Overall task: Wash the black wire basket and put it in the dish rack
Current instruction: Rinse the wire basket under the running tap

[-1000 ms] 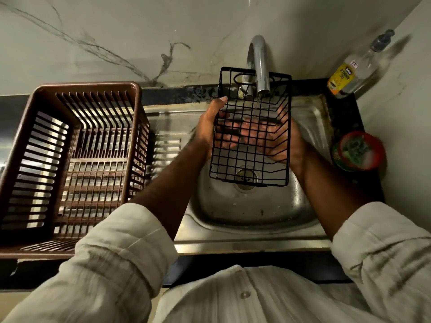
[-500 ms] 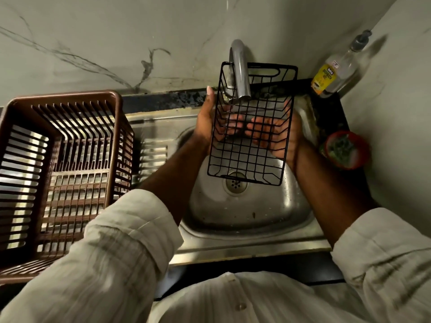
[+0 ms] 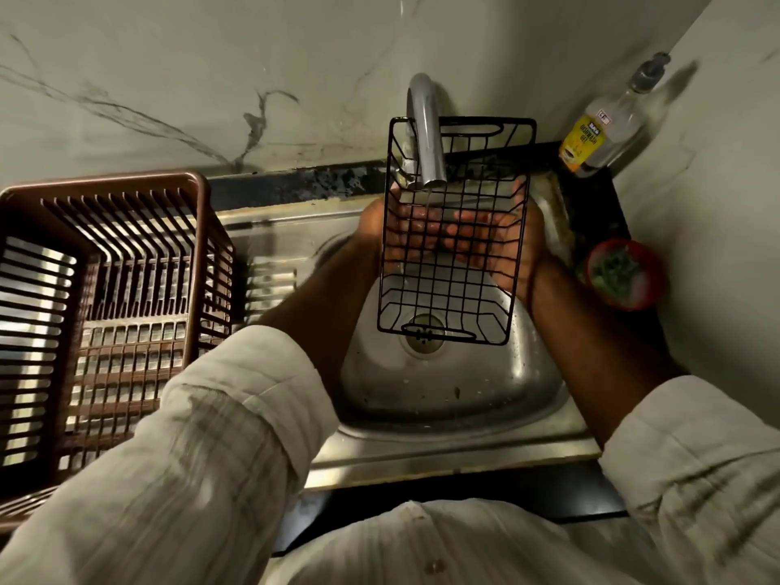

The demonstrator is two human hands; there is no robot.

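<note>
Holding the black wire basket (image 3: 453, 285) over the sink (image 3: 464, 386), the person has it tilted, with the far end raised against the faucet (image 3: 426, 133) and the near end low above the drain. The spout passes just inside the basket's far left corner, and a thin stream appears to fall from it onto the mesh. The left hand (image 3: 390, 230) grips the left side of the basket, with the thumb up at the rim and the fingers (image 3: 415, 219) curled beneath the base, where they show through the wire. The right hand (image 3: 513, 251) grips the right side in the same way, with its fingers (image 3: 468, 223) under the mesh and pointing towards those of the left hand. Whether the two sets of fingertips touch cannot be told through the grid. Both forearms are bare, with pale sleeves (image 3: 236, 415) pushed up. The brown dish rack (image 3: 105, 190) stands on the steel draining board to the left of the bowl, well apart from the basket, and nothing shows inside it. A clear pump bottle (image 3: 608, 128) with a yellow label stands in the far right corner against the wall. A red tub (image 3: 624, 274) sits just near of it on the dark counter, beside the right wrist, and what it holds is too blurred to name.
</note>
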